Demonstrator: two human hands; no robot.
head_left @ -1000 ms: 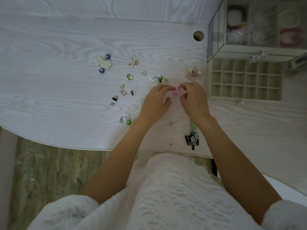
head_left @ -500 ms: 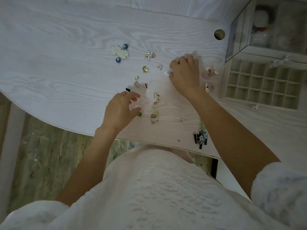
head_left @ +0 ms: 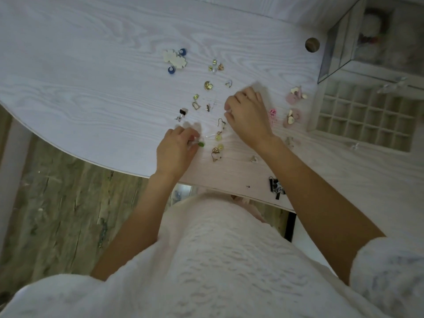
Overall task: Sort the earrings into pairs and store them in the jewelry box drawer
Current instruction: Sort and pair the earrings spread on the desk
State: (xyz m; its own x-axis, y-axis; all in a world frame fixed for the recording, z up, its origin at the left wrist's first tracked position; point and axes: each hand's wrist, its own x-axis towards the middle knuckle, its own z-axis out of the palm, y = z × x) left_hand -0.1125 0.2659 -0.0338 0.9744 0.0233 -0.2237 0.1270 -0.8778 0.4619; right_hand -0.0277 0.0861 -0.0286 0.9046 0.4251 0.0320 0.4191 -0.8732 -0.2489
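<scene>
Head view shows the two hands apart now, where a second ago they met over a small pink earring [head_left: 272, 113] at the middle of the worktop [head_left: 91, 88]; that pink piece now lies on the surface just right of the right hand [head_left: 246, 117], near two pale pink heart-trimmed earrings [head_left: 296, 95] that sit side by side close to the drawer, which suggests finished pairs are being parked there; the left hand [head_left: 175, 149] has dropped toward the near edge and pinches a clear drop earring with a green bead [head_left: 200, 144] between curled fingertips; the right hand has its fingers curled down onto the worktop and seems to nip something small and pale at its fingertips, though what it is cannot be made out; loose earrings are scattered between and beyond the hands, among them a cream flower pair with blue beads [head_left: 175, 60] at the far left and yellow drops [head_left: 219, 137] in the middle; the jewelry box drawer [head_left: 367, 120] stands pulled out at the right, its grid of compartments looking unfilled, so matching is under way and storing has hardly begun, by my reading
</scene>
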